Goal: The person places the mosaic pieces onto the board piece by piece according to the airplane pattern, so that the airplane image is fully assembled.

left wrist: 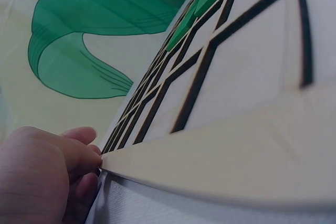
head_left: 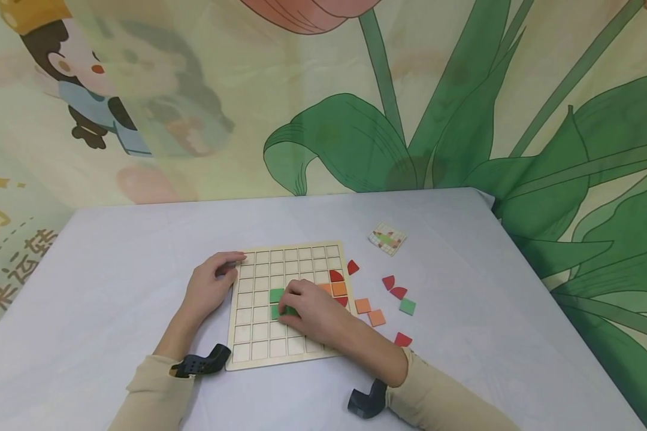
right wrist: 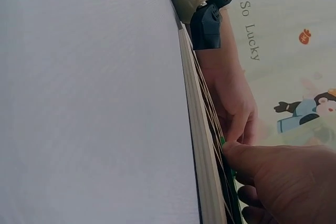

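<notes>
in the head view, a thin, flat green square tile sits near the middle of the pale wooden grid board, pinched between the right hand's bent thumb and fingers. it looks light, stiff and perhaps slippery; opposite edges seem the best hold, though neighbouring green squares crowd the fingers. the left hand touches the board's edge at ten o'clock; whether it clamps there i cannot tell. loose red quarter-circle pieces and orange square tiles lie off the board from two to four o'clock, with a small printed card beyond at two.

in the left wrist view, green pieces show at twelve o'clock; the board's ridges may catch an edge.

in the right wrist view, the right hand, at four o'clock, hides most of the tile.
</notes>
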`<act>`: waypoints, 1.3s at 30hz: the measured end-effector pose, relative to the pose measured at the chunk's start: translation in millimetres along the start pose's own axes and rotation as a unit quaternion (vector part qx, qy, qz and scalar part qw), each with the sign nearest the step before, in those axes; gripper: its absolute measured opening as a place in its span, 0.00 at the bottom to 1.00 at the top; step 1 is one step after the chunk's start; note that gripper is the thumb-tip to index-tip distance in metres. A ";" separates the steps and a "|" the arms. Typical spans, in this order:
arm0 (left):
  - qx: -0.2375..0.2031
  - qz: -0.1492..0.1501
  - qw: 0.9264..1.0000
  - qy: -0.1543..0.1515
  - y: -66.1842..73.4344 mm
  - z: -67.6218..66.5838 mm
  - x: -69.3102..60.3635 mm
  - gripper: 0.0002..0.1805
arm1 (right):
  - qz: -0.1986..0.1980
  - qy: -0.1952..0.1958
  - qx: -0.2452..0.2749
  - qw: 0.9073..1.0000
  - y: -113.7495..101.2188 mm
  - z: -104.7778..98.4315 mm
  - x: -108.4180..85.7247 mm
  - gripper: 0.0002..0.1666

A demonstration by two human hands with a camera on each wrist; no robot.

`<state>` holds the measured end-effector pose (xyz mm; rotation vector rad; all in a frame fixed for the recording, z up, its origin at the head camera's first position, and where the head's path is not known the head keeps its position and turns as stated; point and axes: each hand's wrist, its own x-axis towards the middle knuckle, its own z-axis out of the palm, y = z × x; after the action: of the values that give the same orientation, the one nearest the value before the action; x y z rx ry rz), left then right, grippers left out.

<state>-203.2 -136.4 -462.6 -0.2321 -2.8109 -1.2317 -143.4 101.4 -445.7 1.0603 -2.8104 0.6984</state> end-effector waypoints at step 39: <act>-0.007 0.008 1.000 0.001 -0.9 0.4 -0.2 0.18 | 0.413 -0.277 -0.048 0.866 96.7 -119.1 -50.9 0.35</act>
<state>-203.2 -136.7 -463.5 -0.2527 -2.7944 -1.2474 -178.7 248.0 -387.6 -0.0681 -3.7499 0.2726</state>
